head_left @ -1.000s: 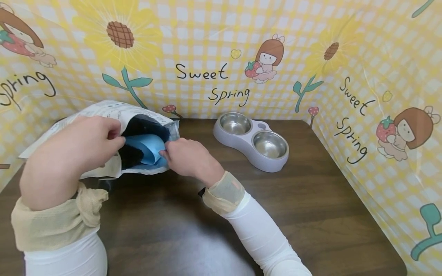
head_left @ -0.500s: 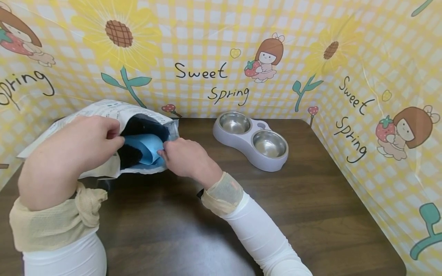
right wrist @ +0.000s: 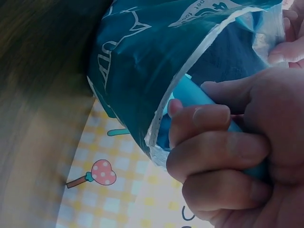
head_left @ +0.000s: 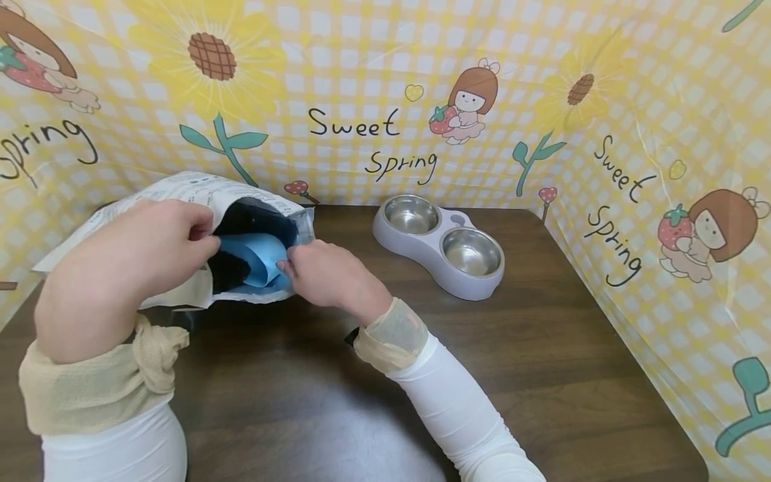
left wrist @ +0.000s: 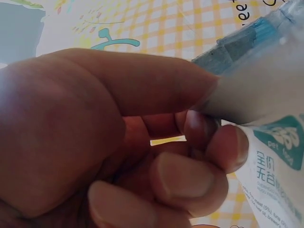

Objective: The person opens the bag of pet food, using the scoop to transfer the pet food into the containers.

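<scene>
A white pet food bag [head_left: 193, 191] lies at the back left of the table with its mouth facing me. My left hand [head_left: 129, 258] pinches the near edge of that mouth between thumb and fingertips, as the left wrist view shows. Inside the opening is a light-blue scoop [head_left: 265, 258], its far part hidden in the bag beside a dark patch. Curled round the blue handle [right wrist: 190, 90] are the fingers of my right hand [head_left: 334, 274], right at the bag's rim. In the right wrist view, the teal side of the bag shows printed lettering.
To the right of the bag stands a lilac double pet bowl [head_left: 436, 248] with two steel dishes. The dark wooden table [head_left: 542, 375] is backed by a yellow checked cloth [head_left: 355, 60] with cartoon prints at the back and sides.
</scene>
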`<state>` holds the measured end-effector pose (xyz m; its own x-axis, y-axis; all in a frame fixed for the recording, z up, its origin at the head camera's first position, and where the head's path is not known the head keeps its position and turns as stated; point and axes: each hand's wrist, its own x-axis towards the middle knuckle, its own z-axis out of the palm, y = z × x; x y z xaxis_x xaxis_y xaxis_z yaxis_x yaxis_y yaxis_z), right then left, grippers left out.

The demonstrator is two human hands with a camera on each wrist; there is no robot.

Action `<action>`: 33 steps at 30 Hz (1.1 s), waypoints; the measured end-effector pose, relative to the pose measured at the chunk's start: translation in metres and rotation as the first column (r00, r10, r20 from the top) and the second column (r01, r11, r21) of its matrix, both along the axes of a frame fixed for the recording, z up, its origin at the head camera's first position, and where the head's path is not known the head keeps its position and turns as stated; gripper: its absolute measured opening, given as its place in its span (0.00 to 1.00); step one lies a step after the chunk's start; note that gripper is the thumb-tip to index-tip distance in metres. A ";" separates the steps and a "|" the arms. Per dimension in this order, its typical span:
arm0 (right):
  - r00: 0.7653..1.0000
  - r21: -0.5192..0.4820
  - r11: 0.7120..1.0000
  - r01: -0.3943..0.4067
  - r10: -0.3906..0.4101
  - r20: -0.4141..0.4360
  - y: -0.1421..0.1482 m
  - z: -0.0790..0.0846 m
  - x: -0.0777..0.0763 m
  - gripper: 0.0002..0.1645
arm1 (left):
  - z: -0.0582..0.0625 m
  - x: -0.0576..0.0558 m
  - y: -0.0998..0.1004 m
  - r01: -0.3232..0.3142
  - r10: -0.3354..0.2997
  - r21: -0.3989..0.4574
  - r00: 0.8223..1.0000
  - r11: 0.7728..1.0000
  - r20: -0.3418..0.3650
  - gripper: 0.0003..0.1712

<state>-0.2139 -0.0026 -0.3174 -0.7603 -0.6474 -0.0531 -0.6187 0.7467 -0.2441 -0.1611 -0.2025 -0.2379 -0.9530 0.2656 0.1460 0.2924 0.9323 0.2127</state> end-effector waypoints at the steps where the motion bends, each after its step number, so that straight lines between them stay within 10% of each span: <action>1: 1.000 -0.007 1.000 -0.001 0.001 0.005 0.001 0.000 -0.001 0.22 | 0.000 0.000 0.000 0.000 0.000 -0.001 1.000 1.000 0.003 0.16; 24: 0.929 -0.261 0.959 0.106 -0.002 0.370 0.018 0.001 -0.024 0.29 | 0.002 0.000 0.001 -0.011 0.011 0.009 0.998 1.000 0.061 0.17; 33: 0.859 -0.304 0.934 0.191 -0.009 0.512 0.021 0.000 -0.025 0.30 | 0.002 0.000 0.001 -0.006 0.005 0.019 0.998 1.000 0.065 0.17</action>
<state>-0.2384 0.0188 -0.3174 -0.7512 -0.6166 -0.2356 -0.2729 0.6151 -0.7397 -0.1614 -0.2018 -0.2356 -0.9621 0.2579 0.0884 0.2720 0.9296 0.2489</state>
